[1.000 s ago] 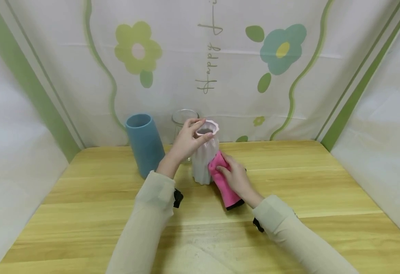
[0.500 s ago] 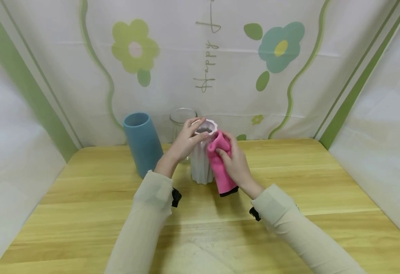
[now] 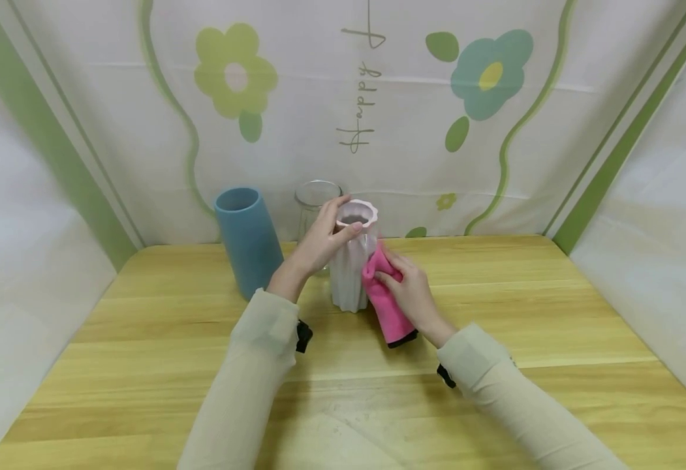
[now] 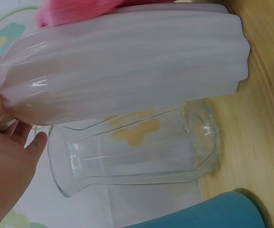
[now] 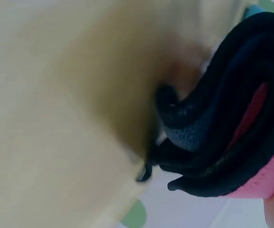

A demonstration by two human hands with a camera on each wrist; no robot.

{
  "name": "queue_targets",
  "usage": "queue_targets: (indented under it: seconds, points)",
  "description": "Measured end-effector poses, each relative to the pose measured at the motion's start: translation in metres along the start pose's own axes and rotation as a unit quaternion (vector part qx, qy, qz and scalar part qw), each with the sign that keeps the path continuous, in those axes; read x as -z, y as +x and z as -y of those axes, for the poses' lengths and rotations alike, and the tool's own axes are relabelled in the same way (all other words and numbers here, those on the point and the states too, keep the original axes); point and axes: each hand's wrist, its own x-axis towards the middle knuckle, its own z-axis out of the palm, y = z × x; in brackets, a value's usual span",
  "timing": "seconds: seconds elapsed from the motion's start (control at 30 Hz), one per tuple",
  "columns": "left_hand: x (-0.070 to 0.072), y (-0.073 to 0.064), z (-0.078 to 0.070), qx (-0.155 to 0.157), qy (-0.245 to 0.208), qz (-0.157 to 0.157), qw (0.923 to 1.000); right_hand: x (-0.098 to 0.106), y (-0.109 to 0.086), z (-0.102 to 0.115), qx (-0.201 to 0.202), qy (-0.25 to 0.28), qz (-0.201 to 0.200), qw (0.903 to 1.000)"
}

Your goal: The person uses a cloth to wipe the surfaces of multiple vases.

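Tabletop [image 3: 530,313]; right grip [image 3: 411,295] around pink cloth [image 3: 386,310]

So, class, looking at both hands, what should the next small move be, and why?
Probably a short, gentle stroke of the pink cloth along the fluted white vase: the right hand pinches the cloth at the vase's side, while the left hand grips the vase near its top, which should help steady it as it stands upright.
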Motion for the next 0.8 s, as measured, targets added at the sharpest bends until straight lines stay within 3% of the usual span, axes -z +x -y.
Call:
queue_targets:
  seconds: [0.27,0.47,0.63,0.8]
  points:
    - [-0.001,0.000,0.001,-0.005,-0.002,-0.012,0.9999,-0.004,-0.010,-0.019,-0.033,-0.069,0.071,0.9945]
    - [-0.003,0.000,0.002,-0.011,-0.002,-0.024,0.9996,-0.005,-0.013,-0.023,-0.053,-0.086,0.105,0.9894]
    - [-0.004,0.000,0.003,-0.009,0.003,-0.033,0.9994,-0.004,-0.012,-0.021,-0.051,-0.088,0.094,0.9904]
    - [-0.002,0.000,0.000,-0.001,0.011,-0.031,0.9994,0.002,-0.004,-0.009,-0.029,-0.071,0.054,0.9956]
